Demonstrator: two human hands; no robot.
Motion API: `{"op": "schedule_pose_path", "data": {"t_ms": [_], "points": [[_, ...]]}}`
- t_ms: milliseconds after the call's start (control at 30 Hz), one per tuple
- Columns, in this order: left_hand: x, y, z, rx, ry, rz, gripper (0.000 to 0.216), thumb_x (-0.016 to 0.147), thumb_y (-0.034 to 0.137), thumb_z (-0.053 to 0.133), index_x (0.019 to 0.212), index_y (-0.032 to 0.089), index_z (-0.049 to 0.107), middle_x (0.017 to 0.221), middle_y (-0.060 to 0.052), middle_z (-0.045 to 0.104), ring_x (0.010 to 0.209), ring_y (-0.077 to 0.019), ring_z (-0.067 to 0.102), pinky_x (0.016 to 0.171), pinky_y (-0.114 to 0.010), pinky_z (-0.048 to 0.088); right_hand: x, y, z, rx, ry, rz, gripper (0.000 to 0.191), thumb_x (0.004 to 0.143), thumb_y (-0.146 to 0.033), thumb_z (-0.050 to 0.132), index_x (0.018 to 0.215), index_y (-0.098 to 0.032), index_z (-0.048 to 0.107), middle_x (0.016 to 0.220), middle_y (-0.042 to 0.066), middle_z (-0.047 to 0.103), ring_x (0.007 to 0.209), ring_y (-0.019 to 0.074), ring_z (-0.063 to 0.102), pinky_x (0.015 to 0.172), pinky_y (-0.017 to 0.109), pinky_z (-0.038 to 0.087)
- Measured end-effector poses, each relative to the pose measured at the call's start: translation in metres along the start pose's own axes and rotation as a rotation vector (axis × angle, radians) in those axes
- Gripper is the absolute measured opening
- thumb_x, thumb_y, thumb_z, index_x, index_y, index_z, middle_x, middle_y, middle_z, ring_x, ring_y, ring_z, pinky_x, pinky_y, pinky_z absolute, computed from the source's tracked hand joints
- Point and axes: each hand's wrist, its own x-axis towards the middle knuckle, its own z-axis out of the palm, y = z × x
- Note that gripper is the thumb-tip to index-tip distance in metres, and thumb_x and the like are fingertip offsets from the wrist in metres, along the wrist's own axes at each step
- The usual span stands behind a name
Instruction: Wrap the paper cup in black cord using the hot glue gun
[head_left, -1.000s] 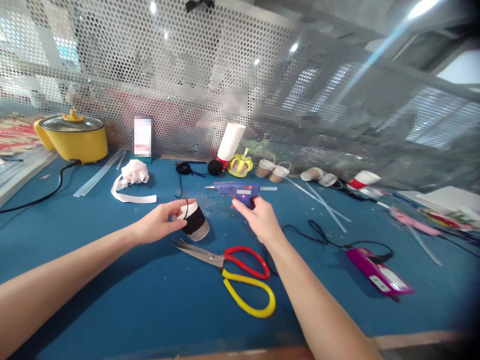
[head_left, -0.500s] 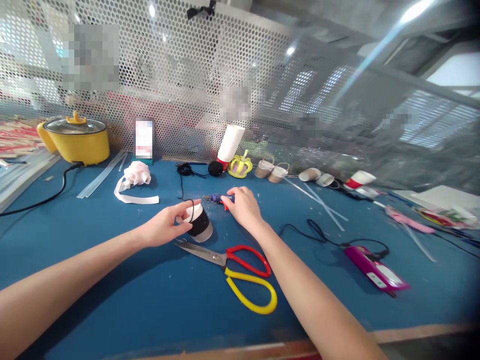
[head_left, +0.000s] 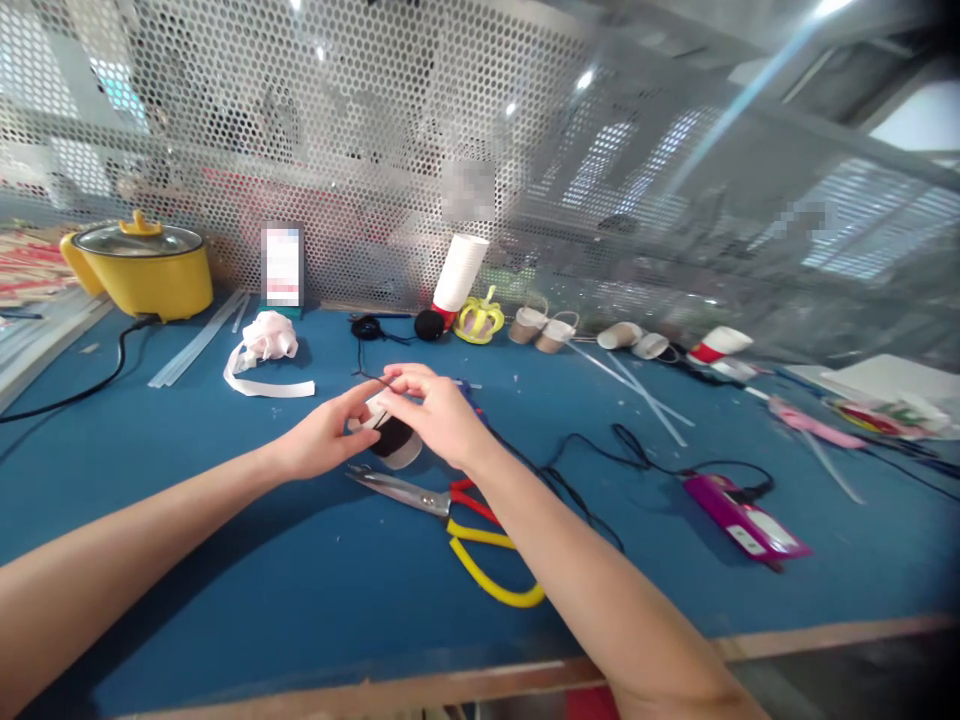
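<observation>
Nearest, a brown edging strip (head_left: 450, 690) borders the blue tabletop (head_left: 300, 570), which is scattered with small specks. Scissors (head_left: 409, 494) lie there, blades pointing left, their red and yellow handles partly under the right forearm. Just beyond the blades is a tilted white paper cup (head_left: 396, 440) with a black band. The left hand (head_left: 319, 440) is partly curled, thumb and fingers gripping the cup's upper side. The right hand (head_left: 439, 415) is bent over the cup's top, thumb and fingers close together near a black cord (head_left: 361, 362); whether it pinches the cord I cannot tell. A blue glue gun (head_left: 472, 396) shows just behind the right hand, mostly hidden. Off to the right is a purple power strip (head_left: 746, 520).

Farther back sit a crumpled white ribbon (head_left: 270, 338), a yellow electric pot (head_left: 154, 285), a propped phone (head_left: 282, 265), stacked paper cups (head_left: 461, 275), a yellow crown-shaped piece (head_left: 480, 322) and two small brown buckets. A perforated metal screen (head_left: 337, 150) rises behind, the room blurred beyond under bright ceiling lights.

Half a second ago the right hand held the glue gun; now it is at the cup instead. The left hand keeps its grip, and the scissors stay put.
</observation>
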Motion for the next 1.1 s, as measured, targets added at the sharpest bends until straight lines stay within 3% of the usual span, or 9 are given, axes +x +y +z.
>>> {"op": "schedule_pose_path", "data": {"t_ms": [167,433,700,1100], "points": [[0.001,-0.001,-0.003,-0.012,0.036,-0.023,0.062,0.078,0.019,0.047,0.135,0.018,0.023,0.073,0.001,0.053,0.065,-0.0107,0.045,0.069,-0.026,0.040,-0.009,0.011,-0.015,0.105,0.139,0.026,0.015,0.074,-0.029,0.056,0.066,-0.016,0.057,0.099,0.008,0.058,0.088,0.0152,0.057,0.078,0.030,0.046],[-0.001,0.011,-0.008,-0.044,-0.008,0.070,0.061,0.078,0.021,0.049,0.135,0.018,0.025,0.079,-0.001,0.059,0.070,-0.0115,0.049,0.074,-0.026,0.041,-0.018,0.014,-0.023,0.063,0.229,0.057,0.020,0.074,-0.035,0.056,0.065,-0.017,0.055,0.087,0.005,0.061,0.076,0.0138,0.058,0.072,0.027,0.046],[-0.004,0.018,-0.009,-0.130,-0.056,0.124,0.067,0.079,0.019,0.050,0.137,0.022,0.017,0.084,-0.002,0.060,0.076,-0.0114,0.052,0.076,-0.026,0.041,-0.022,0.023,-0.022,0.177,0.225,0.163,0.027,0.072,-0.043,0.058,0.076,-0.016,0.059,0.073,0.003,0.062,0.067,0.0139,0.058,0.068,0.029,0.048],[-0.007,0.026,-0.009,-0.258,-0.084,0.159,0.068,0.080,0.020,0.052,0.138,0.024,0.016,0.098,-0.004,0.065,0.092,-0.0164,0.057,0.088,-0.032,0.041,-0.029,0.016,-0.014,0.514,0.165,0.336,0.030,0.064,-0.047,0.063,0.067,-0.019,0.052,0.072,0.000,0.061,0.071,0.0134,0.059,0.065,0.026,0.049]]}}
